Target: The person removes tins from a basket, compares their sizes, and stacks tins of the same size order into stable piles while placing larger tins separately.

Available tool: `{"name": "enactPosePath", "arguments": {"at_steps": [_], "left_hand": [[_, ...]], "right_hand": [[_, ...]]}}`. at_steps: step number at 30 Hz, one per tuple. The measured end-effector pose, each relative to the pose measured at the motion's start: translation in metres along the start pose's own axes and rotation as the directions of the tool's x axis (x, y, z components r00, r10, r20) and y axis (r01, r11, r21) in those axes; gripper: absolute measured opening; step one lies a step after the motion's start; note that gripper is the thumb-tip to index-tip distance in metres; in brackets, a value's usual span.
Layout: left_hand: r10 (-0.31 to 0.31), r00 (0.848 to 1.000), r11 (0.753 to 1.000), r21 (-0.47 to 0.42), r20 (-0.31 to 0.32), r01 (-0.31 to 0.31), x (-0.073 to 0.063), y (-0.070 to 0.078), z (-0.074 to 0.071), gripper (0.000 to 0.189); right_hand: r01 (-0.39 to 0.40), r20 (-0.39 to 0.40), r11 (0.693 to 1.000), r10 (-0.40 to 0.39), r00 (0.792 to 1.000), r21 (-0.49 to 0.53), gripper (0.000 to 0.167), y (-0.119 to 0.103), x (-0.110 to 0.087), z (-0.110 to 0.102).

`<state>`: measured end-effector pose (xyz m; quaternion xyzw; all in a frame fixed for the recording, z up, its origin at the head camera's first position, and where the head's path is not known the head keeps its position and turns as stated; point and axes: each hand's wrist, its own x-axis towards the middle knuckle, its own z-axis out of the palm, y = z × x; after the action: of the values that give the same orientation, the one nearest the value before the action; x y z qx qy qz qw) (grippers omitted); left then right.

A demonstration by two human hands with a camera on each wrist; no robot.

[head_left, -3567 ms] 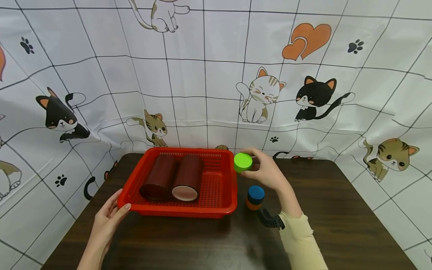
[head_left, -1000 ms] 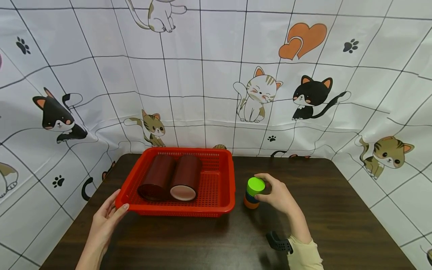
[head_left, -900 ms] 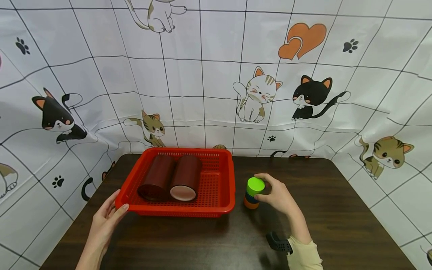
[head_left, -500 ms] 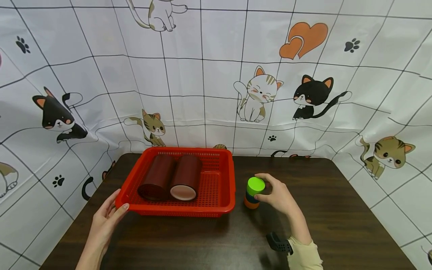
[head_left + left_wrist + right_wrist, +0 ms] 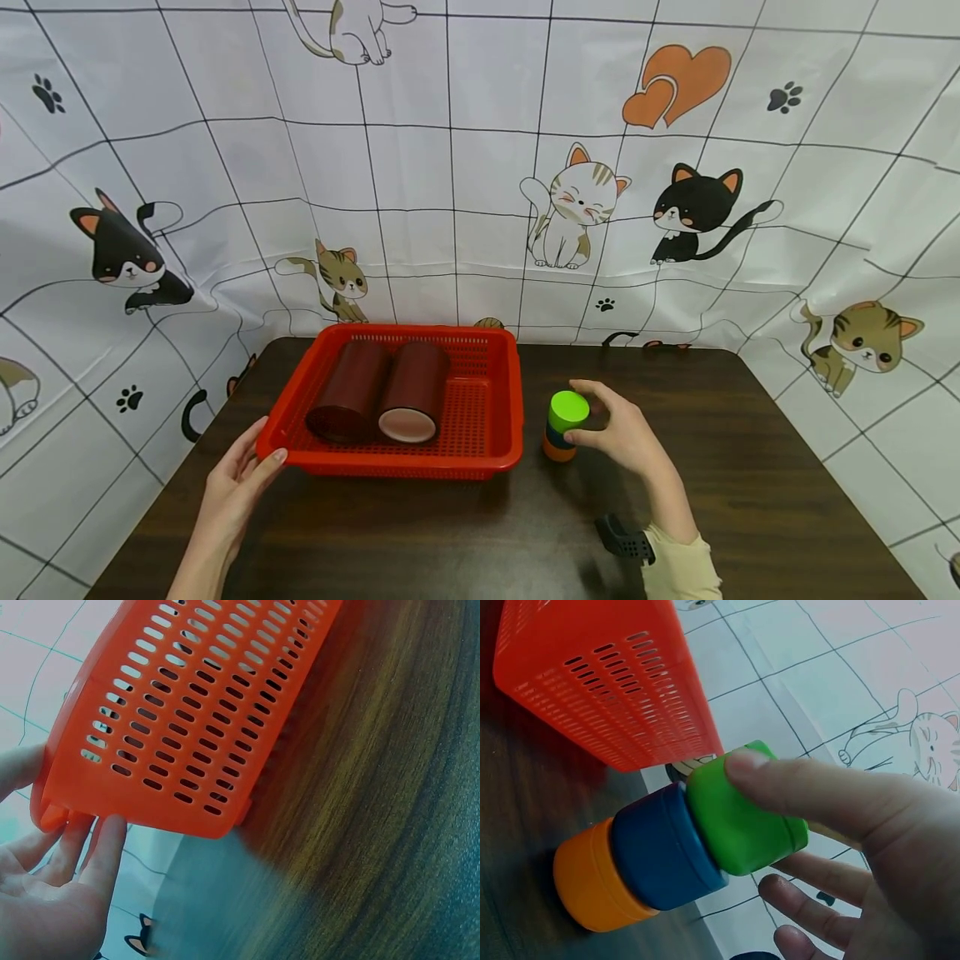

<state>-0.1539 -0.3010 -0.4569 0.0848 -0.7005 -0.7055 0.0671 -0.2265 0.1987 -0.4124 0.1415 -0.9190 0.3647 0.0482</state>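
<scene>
My left hand grips the near left corner of a red plastic basket, thumb over the rim and fingers under it; the left wrist view shows the basket's slotted side. My right hand pinches a small round green container between thumb and fingers. It sits on top of a blue container, which stands on an orange one, making a stack right of the basket. In the right wrist view the thumb lies against the green side, and the green piece is slightly offset from the blue one.
Two dark brown cylinders lie side by side in the basket's left part, one showing a pale round end. A dark wood table carries everything. Behind it hangs a white sheet printed with cats.
From beside the basket's right rim, my right hand has brought the green container down and right onto the blue one. Over the last second both hands have hardly moved.
</scene>
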Motion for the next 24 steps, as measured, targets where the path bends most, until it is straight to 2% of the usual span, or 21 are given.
{"name": "enactPosePath", "arguments": {"at_steps": [5,10,16,24], "left_hand": [[-0.017,1.0,1.0,0.022,-0.003,0.017,-0.001,0.001,0.0,0.075],[-0.035,0.999,0.999,0.024,-0.005,0.035,-0.001,0.003,0.0,0.075],[-0.013,1.0,1.0,0.0,-0.002,0.013,0.001,0.003,0.002,0.074],[-0.04,0.999,0.999,0.023,-0.006,0.04,-0.001,0.002,0.0,0.075]], "right_hand": [[0.006,-0.004,0.999,-0.006,1.0,0.034,0.08,-0.003,0.002,-0.003],[0.032,-0.02,0.999,-0.031,0.999,0.024,0.082,-0.008,0.008,-0.005],[0.087,-0.05,0.996,-0.086,0.995,0.013,0.08,-0.024,0.021,-0.008],[0.166,-0.007,0.986,-0.166,0.986,-0.014,0.077,-0.049,0.04,-0.012]]}}
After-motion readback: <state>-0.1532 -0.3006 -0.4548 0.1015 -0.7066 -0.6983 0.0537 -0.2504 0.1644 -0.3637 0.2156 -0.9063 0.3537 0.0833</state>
